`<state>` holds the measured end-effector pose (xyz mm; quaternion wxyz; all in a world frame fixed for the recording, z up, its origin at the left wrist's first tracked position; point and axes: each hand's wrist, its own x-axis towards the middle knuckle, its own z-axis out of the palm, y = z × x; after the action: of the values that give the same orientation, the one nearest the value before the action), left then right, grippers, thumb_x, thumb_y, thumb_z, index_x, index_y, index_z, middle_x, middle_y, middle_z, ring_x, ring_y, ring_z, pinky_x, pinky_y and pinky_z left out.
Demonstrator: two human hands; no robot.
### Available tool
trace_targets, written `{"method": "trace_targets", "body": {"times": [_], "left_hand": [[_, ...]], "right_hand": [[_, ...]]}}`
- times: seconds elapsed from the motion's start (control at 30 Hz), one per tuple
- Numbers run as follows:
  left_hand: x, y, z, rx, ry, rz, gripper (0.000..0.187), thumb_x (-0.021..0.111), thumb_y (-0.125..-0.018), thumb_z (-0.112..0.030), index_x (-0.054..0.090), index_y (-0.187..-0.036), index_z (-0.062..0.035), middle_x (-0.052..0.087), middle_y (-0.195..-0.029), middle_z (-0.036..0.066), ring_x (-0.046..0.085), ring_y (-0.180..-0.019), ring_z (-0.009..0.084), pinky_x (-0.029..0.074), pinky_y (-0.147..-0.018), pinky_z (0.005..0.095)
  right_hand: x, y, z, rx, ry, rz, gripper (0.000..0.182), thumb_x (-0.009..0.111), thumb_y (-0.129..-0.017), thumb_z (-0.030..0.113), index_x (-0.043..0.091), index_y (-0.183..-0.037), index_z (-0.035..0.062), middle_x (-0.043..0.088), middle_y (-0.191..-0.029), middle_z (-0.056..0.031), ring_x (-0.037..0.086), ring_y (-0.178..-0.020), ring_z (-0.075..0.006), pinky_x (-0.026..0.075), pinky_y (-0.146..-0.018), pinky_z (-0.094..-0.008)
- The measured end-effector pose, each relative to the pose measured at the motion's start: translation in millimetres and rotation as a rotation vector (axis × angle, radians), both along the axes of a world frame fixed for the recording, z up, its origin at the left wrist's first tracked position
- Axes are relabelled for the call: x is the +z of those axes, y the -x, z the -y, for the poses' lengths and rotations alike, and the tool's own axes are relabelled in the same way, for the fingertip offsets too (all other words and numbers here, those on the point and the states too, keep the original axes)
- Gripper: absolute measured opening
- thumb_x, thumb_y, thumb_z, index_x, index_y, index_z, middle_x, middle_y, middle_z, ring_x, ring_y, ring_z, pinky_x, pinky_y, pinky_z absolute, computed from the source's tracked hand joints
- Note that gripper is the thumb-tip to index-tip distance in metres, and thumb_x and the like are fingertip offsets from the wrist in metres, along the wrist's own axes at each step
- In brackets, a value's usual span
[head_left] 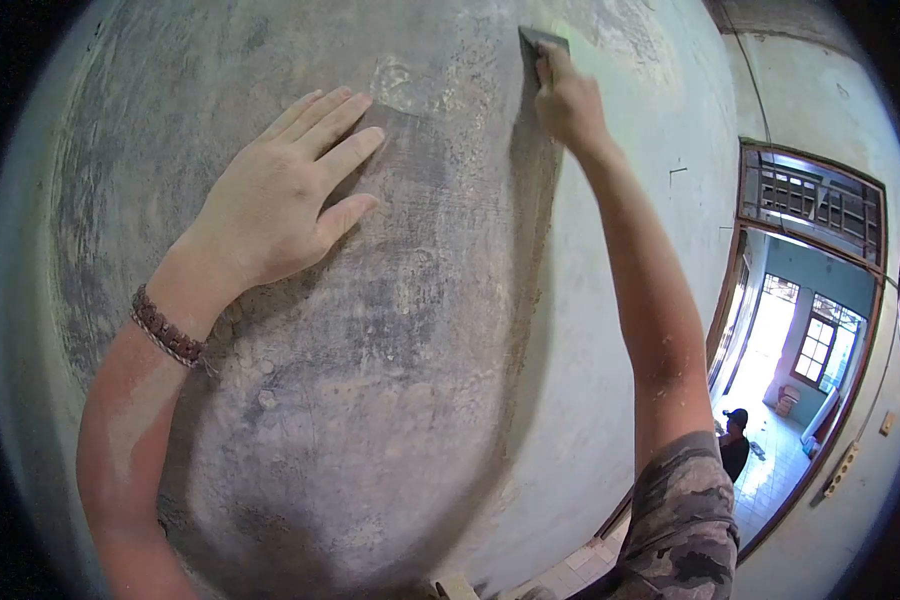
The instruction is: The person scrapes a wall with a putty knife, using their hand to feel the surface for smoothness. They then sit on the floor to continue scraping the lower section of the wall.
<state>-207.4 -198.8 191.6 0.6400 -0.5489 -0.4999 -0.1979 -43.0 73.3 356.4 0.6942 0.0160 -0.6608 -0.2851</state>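
Observation:
My left hand point(288, 185) lies flat against the wall point(400, 300), fingers spread and nothing in it. A braided bracelet circles that wrist. Higher up and to the right, my right hand point(573, 105) grips a scraper point(547, 40) whose dark flat blade is at the wall surface. The blade sits close to the border between the bare, rough grey patch and the pale green paint point(610, 270). My fingers hide most of the scraper's handle.
On the right, a doorway point(735, 300) with a brown frame opens into a bright tiled room. A person point(735, 445) in a dark cap is there, near a window point(820, 340). A power strip point(842, 470) and a switch point(887, 423) are on the far-right wall.

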Motion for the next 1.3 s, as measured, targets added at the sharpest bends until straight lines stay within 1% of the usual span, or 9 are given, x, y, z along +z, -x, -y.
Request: {"method": "trace_targets", "body": {"times": [0.23,0.43,0.63,0.7,0.87,0.93,1.03,1.2,1.3], "left_hand": [[-1.6,3.3,-3.0,0.033,-0.039,-0.054,0.048,0.061,-0.089,-0.028,0.052,-0.13,-0.0049,0.041,-0.145,0.015,0.034,-0.137,0.0323,0.027,-0.116,0.0418],[2.5,9.2,-5.9,0.029,-0.06,-0.131,0.045,0.058,-0.09,-0.031,0.054,-0.126,-0.0043,0.044,-0.142,0.015,0.036,-0.136,0.0302,0.025,-0.117,0.0411],[6.1,2.1,-8.8,0.066,-0.014,-0.098,0.047,0.061,-0.088,-0.026,0.052,-0.13,-0.0067,0.04,-0.147,0.012,0.032,-0.139,0.0293,0.023,-0.117,0.0428],[2.3,3.9,-10.2,0.079,-0.04,-0.107,0.047,0.061,-0.088,-0.025,0.052,-0.13,-0.0063,0.04,-0.147,0.012,0.033,-0.138,0.0294,0.023,-0.117,0.0426],[19.2,5.7,-18.3,0.072,-0.046,-0.116,0.047,0.06,-0.089,-0.027,0.052,-0.131,-0.008,0.04,-0.147,0.011,0.033,-0.138,0.0272,0.022,-0.118,0.0422],[19.0,5.9,-25.1,0.043,-0.084,-0.11,0.046,0.059,-0.09,-0.028,0.052,-0.131,-0.0087,0.041,-0.147,0.011,0.033,-0.138,0.0262,0.021,-0.118,0.0419],[14.7,7.1,-27.5,0.087,-0.147,-0.105,0.047,0.058,-0.091,-0.03,0.051,-0.133,-0.0102,0.04,-0.147,0.01,0.032,-0.139,0.0246,0.02,-0.119,0.0414],[31.2,6.4,-27.6,0.124,-0.146,-0.081,0.051,0.053,-0.093,-0.039,0.047,-0.138,-0.0146,0.036,-0.15,0.008,0.03,-0.14,0.0244,0.016,-0.12,0.0414],[30.4,10.0,-34.2,0.171,-0.219,-0.089,0.053,0.049,-0.094,-0.044,0.045,-0.14,-0.017,0.034,-0.152,0.007,0.028,-0.141,0.0237,0.015,-0.12,0.041]], "right_hand": [[66.5,1.1,12.7,-0.146,0.063,-0.064,0.037,0.05,-0.085,0.013,0.05,-0.117,-0.0033,0.065,-0.093,-0.0285,0.061,-0.088,-0.0481,0.05,-0.077,-0.0523],[19.1,2.0,-2.0,-0.025,-0.078,-0.058,0.034,0.049,-0.094,0.017,0.051,-0.126,0.0066,0.062,-0.11,-0.0268,0.057,-0.098,-0.0493,0.045,-0.086,-0.0531],[34.5,1.2,16.4,-0.081,0.357,0.0,0.038,0.038,-0.089,0.01,0.057,-0.117,-0.0062,0.059,-0.115,-0.0311,0.056,-0.109,-0.0447,0.047,-0.09,-0.0456],[-20.4,5.5,20.1,-0.071,0.031,0.134,0.043,0.049,-0.085,0.008,0.048,-0.126,-0.0034,0.053,-0.121,-0.0292,0.052,-0.109,-0.0458,0.043,-0.09,-0.0538],[67.7,8.4,5.0,0.303,0.031,-0.019,0.039,0.038,-0.088,0.009,0.059,-0.119,-0.0039,0.058,-0.117,-0.0314,0.058,-0.111,-0.0416,0.048,-0.089,-0.0421],[73.4,0.1,11.1,-0.252,0.105,-0.024,0.031,0.048,-0.092,0.011,0.053,-0.121,0.0008,0.061,-0.106,-0.0303,0.057,-0.096,-0.05,0.046,-0.086,-0.0518],[-4.3,7.4,1.9,-0.088,-0.141,-0.001,0.031,0.047,-0.094,0.016,0.053,-0.123,0.0055,0.061,-0.105,-0.0306,0.058,-0.096,-0.05,0.046,-0.085,-0.0523],[83.9,-3.2,19.5,-0.03,0.169,0.026,0.039,0.038,-0.09,0.009,0.06,-0.12,-0.0009,0.059,-0.12,-0.0287,0.057,-0.115,-0.0365,0.047,-0.093,-0.0378],[43.6,7.2,5.7,-0.091,-0.038,0.015,0.035,0.044,-0.093,0.017,0.055,-0.124,0.0058,0.06,-0.111,-0.03,0.057,-0.104,-0.045,0.046,-0.088,-0.0481]]}}
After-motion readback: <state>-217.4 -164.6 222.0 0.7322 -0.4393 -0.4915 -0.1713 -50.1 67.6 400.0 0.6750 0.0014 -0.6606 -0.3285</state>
